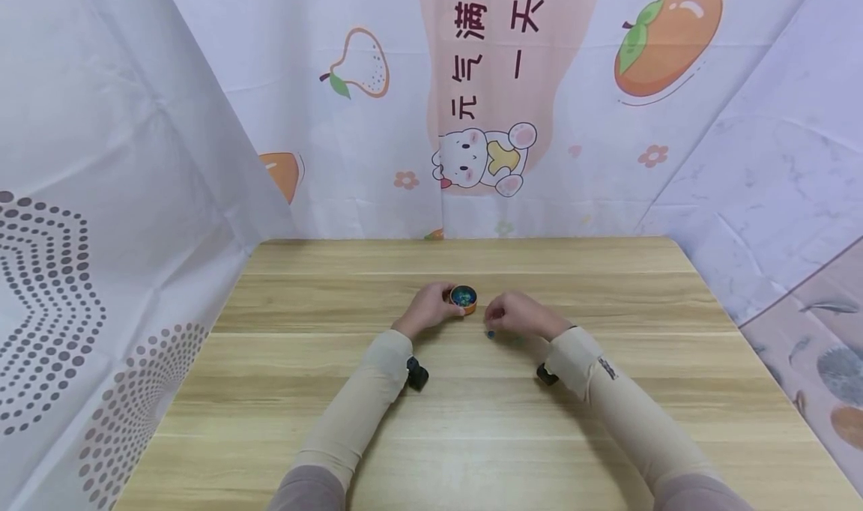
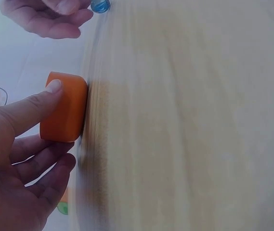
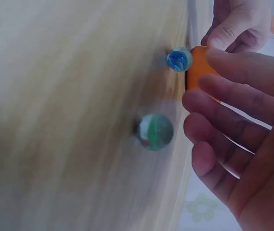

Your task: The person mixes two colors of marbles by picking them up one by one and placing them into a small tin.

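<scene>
A small round orange bowl [image 1: 470, 311] stands on the table, with shiny blue-green contents too small to make out singly. My left hand [image 1: 428, 308] holds it from the left, thumb [image 2: 40, 105] on its near side and fingers around the back. Just to the right of the bowl hovers my right hand [image 1: 519, 316], its fingers [image 3: 209, 130] loosely bent and nothing between them. Below those fingertips lies a blue-swirled glass marble [image 3: 179, 59]. A clear marble with a green band [image 3: 156, 132] rests on the wood nearer the right wrist.
The wooden table [image 1: 472, 436] reaches back to a printed cloth [image 1: 377, 136] hanging behind it. More cloth hangs on the left and right sides. A black wrist camera [image 1: 417, 375] sits under the left forearm, another [image 1: 547, 374] by the right cuff.
</scene>
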Available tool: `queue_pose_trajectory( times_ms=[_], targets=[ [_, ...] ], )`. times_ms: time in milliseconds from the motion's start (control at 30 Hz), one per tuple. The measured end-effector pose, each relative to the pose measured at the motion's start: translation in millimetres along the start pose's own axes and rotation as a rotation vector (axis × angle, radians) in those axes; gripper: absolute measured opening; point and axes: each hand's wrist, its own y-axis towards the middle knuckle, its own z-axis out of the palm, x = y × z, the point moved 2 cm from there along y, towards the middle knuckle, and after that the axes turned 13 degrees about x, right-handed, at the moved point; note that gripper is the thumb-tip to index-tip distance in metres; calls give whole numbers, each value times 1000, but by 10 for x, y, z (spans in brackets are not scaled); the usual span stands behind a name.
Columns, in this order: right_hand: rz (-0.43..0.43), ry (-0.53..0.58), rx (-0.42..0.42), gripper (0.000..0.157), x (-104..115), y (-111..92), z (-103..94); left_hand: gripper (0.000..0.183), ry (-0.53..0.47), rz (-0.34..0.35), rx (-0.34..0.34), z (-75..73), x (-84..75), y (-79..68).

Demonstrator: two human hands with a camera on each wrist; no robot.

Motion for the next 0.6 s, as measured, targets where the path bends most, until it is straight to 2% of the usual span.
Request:
queue_pose_trajectory(
  times_ms=[300,600],
  targets=[
    [-23,-11,44,12,-1,-9,77,57,15,2,3,-11,-7,-6],
    [0,-32,50,9,15,-31,90,56,16,10,-5,-8,-7,-1]
  ],
)
